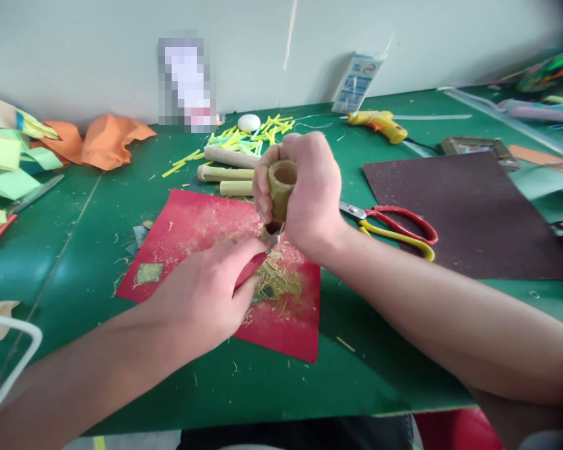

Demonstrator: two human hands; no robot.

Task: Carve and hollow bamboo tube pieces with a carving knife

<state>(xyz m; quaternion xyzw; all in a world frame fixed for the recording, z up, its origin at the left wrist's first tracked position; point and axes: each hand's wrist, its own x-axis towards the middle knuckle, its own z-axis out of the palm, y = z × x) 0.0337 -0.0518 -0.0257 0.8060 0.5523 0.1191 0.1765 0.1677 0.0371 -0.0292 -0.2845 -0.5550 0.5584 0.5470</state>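
Note:
My right hand (312, 194) is wrapped round a short hollow bamboo tube (280, 199), its open round end facing me. Below that end, a dark opening shows in the tube's side. My left hand (211, 287) is closed on a red-handled knife (249, 272), whose metal tip touches the bamboo near this opening. Most of the handle is hidden by my fingers. Under both hands lies a red sheet (291, 340) strewn with a heap of pale shavings (281, 284). Behind my right hand are several bamboo pieces (229, 174).
Red and yellow-handled scissors (403, 228) lie right of my hand, partly on a dark board (469, 212). A yellow glue gun (380, 125), yellow-green strips (274, 130) and a white egg-shaped object (249, 123) sit farther back. Orange paper (115, 140) is at left on the green table (89, 250).

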